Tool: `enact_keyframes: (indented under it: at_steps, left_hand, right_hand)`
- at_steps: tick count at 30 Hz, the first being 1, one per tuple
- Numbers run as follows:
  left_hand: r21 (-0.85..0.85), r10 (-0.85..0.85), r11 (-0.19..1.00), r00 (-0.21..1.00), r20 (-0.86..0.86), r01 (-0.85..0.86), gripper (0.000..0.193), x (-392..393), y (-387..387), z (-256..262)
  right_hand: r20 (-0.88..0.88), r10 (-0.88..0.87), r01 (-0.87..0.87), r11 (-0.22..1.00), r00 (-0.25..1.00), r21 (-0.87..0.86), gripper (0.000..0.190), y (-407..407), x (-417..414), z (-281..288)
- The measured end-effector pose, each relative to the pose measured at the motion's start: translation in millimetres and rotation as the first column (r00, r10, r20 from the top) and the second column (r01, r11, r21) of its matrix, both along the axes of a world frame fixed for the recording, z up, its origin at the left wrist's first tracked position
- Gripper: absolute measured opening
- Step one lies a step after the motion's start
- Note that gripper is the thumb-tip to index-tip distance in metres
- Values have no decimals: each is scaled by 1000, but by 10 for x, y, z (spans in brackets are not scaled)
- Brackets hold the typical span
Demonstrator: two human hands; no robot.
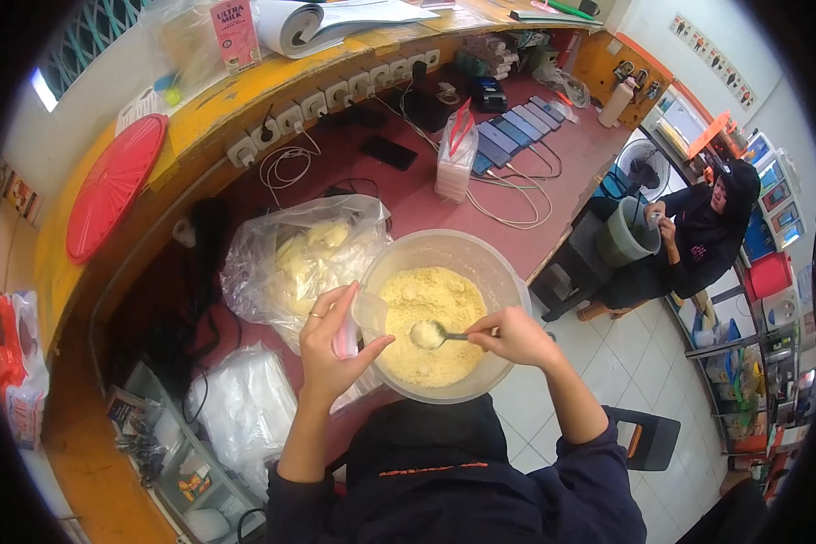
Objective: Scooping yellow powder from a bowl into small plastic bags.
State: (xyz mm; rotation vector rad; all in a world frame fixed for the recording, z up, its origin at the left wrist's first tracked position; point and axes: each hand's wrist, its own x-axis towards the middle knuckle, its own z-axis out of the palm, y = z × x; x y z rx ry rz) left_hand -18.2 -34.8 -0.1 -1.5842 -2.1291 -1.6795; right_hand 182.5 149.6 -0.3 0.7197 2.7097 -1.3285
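Note:
A spoon with a dark handle (455, 336) is gripped in my right hand (517, 336). Its bowl carries pale yellow powder and hangs over the tub. My left hand (330, 360) holds a small clear plastic pouch (369, 313) between thumb and fingers, its mouth beside the spoon, over the tub's left side. Lumpy yellow powder (438, 292) covers the bottom of the round translucent plastic tub (503, 262), which sits at the table's edge in front of my body. Left of it lies a large clear plastic bag (258, 255) with pale yellow contents.
On the red tabletop (408, 194) stand a stack of small clear packets (455, 173) and a row of phones (510, 139) on cables. A stack of plastic bags (245, 394) lies near left. A co-worker (700, 238) sits at right by a bucket (619, 238).

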Motion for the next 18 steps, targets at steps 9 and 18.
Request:
enact_keyframes:
  at_steps: [9,18]
  left_hand:
    - [-174,-81,982,996,-23,75,59,250,329,-155]
    - [-217,-61,974,998,12,62,59,375,470,-95]
  right_hand:
    - [-265,-200,282,904,943,322,11,-79,186,535]
    - [-459,13,367,580,888,727,14,-275,143,514]
